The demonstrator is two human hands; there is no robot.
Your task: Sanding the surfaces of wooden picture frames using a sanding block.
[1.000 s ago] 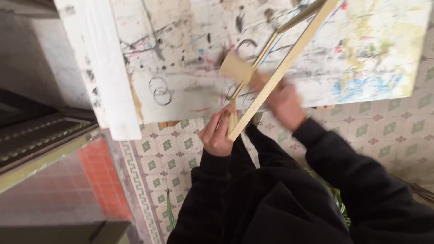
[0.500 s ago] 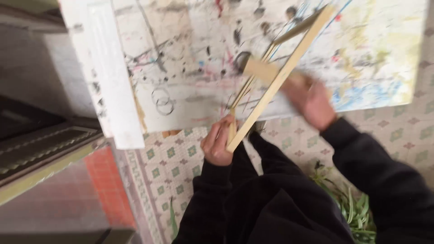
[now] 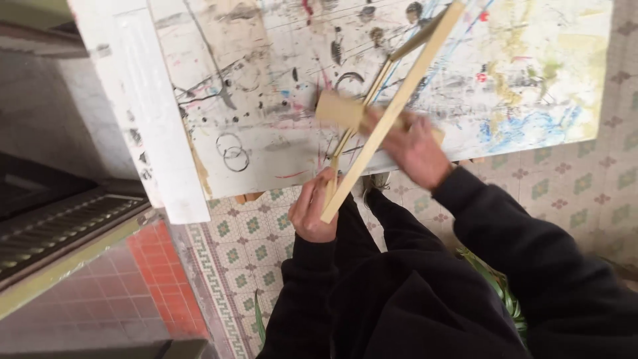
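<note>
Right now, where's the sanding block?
In the head view the tan sanding block is right of centre, held in the right hand against the wooden strips, over the paint-splattered table.

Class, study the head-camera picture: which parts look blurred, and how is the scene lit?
Head view: the right hand and its tan block are motion-smeared; the left hand gripping the wooden strips is clearer; light is soft and even over the paint-marked table, without glare or hard shadows.
</note>
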